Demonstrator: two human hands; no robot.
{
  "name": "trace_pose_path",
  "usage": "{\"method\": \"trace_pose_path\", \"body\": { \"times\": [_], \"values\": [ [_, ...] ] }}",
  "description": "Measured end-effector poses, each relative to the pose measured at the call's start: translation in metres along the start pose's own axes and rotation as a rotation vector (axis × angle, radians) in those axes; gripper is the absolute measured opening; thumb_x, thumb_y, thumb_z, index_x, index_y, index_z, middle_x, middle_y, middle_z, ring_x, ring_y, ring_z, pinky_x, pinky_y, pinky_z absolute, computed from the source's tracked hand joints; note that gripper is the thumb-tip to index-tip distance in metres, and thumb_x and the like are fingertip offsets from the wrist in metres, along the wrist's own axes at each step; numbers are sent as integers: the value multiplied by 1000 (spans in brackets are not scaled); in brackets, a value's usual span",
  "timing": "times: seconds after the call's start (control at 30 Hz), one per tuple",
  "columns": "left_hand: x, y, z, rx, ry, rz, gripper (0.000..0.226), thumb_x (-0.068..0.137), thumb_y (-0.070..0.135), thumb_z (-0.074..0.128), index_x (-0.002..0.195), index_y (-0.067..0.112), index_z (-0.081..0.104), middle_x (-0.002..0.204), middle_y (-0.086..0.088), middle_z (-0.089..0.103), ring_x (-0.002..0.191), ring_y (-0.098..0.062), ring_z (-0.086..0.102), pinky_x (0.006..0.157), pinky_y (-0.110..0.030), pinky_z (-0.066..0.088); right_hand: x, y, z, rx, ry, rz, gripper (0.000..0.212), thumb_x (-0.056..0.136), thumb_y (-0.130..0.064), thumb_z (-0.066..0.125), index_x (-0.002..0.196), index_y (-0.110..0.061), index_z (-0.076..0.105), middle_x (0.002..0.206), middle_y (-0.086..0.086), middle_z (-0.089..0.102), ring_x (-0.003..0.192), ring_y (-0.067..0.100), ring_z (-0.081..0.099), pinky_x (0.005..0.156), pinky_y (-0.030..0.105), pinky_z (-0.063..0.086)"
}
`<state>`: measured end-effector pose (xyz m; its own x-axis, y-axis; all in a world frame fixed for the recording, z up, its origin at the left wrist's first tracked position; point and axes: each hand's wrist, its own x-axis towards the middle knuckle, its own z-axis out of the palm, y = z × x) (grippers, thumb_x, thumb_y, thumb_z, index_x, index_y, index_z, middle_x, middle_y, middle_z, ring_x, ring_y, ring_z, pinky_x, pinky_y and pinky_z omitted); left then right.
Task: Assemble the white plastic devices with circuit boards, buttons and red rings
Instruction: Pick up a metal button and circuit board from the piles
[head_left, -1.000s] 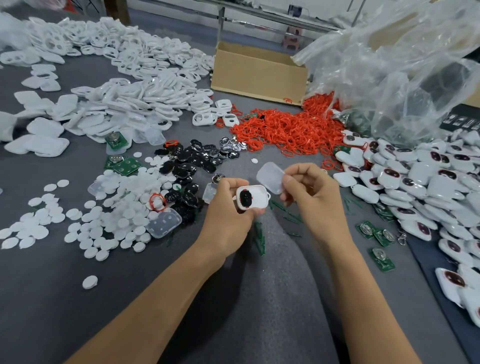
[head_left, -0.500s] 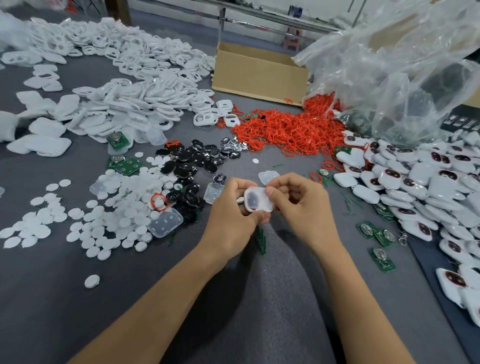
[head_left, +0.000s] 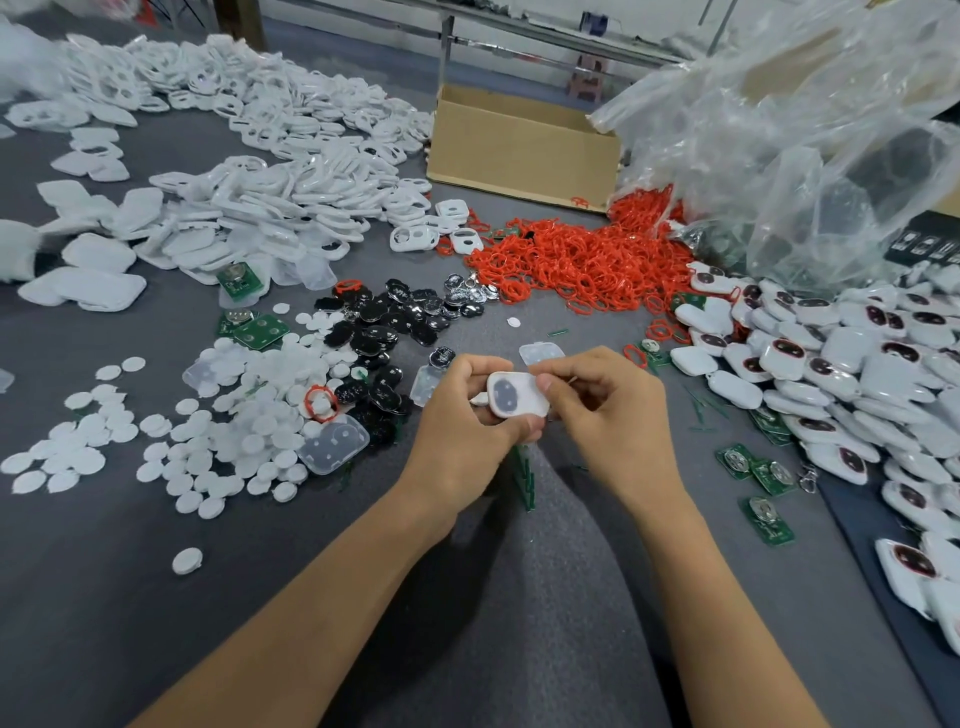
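My left hand (head_left: 465, 415) grips a white plastic device (head_left: 517, 396) from below and the left. A translucent cover lies on top of the device, with dark shapes showing through it. My right hand (head_left: 608, 410) pinches the device's right edge with thumb and fingers. Both hands hover just above the grey table (head_left: 130, 519), near its middle. A heap of red rings (head_left: 582, 260) lies behind them. Black buttons (head_left: 384, 322) are scattered to the back left. Green circuit boards (head_left: 761, 493) lie to the right.
White shells (head_left: 249, 208) are heaped at the back left, white discs (head_left: 218, 431) at the left. Several finished devices (head_left: 831, 364) pile up on the right. A cardboard box (head_left: 519, 145) and a clear plastic bag (head_left: 805, 145) stand behind. A translucent cover (head_left: 337, 441) lies left of my hands.
My right hand brought the translucent cover onto the device in my left hand. The cover now sits on the device, hiding its black button, and both hands hold it together.
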<state>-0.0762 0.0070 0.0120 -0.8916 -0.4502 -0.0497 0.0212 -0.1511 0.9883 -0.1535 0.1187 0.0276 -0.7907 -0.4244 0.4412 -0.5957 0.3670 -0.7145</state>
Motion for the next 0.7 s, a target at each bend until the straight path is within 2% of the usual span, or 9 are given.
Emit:
{"method": "trace_pose_path", "body": {
  "times": [0.1, 0.23, 0.3, 0.37, 0.47, 0.7],
  "values": [
    [0, 2, 1, -131, 11, -29, 35, 83, -7, 68, 114, 4, 54, 113, -18, 63, 87, -23, 69, 74, -28, 60, 0, 1, 0, -47, -12, -53, 24, 78, 2, 69, 93, -16, 75, 78, -6, 64, 68, 5, 57, 65, 11, 42],
    [2, 1, 1, -163, 8, -29, 24, 92, -7, 54, 114, 4, 55, 109, -12, 64, 75, -17, 71, 72, -26, 60, -1, -2, 1, -43, 4, -54, 23, 77, 3, 70, 94, -13, 74, 81, -6, 65, 67, -1, 55, 64, 5, 38],
    [2, 2, 1, -156, 2, -21, 21, 94, -7, 51, 113, 3, 55, 104, -8, 65, 73, -13, 70, 71, -27, 60, -1, -3, 1, -17, -12, 10, 20, 78, -1, 71, 90, -16, 73, 80, -4, 67, 64, 6, 54, 61, 7, 39],
    [1, 3, 0, -149, -4, -16, 19, 94, -5, 51, 111, 2, 56, 101, -8, 66, 74, -12, 70, 69, -27, 60, 0, -4, 1, 34, -57, 98, 19, 79, -3, 70, 86, -21, 72, 74, -5, 67, 57, 6, 51, 58, 12, 40],
    [1, 4, 1, -161, -2, -27, 16, 94, -3, 54, 109, 2, 58, 100, -10, 67, 74, -13, 70, 66, -27, 60, 2, -5, 1, 183, -70, 212, 23, 79, 0, 69, 78, -22, 69, 66, -7, 64, 59, 8, 55, 61, 22, 45],
    [1, 4, 1, -200, 19, -56, 13, 97, 1, 52, 107, -3, 60, 96, -20, 70, 72, -23, 69, 71, -30, 61, 1, -7, 6, 320, -25, 263, 23, 79, 4, 68, 77, -19, 68, 63, -6, 62, 61, 13, 57, 64, 33, 50]
  ]
}}
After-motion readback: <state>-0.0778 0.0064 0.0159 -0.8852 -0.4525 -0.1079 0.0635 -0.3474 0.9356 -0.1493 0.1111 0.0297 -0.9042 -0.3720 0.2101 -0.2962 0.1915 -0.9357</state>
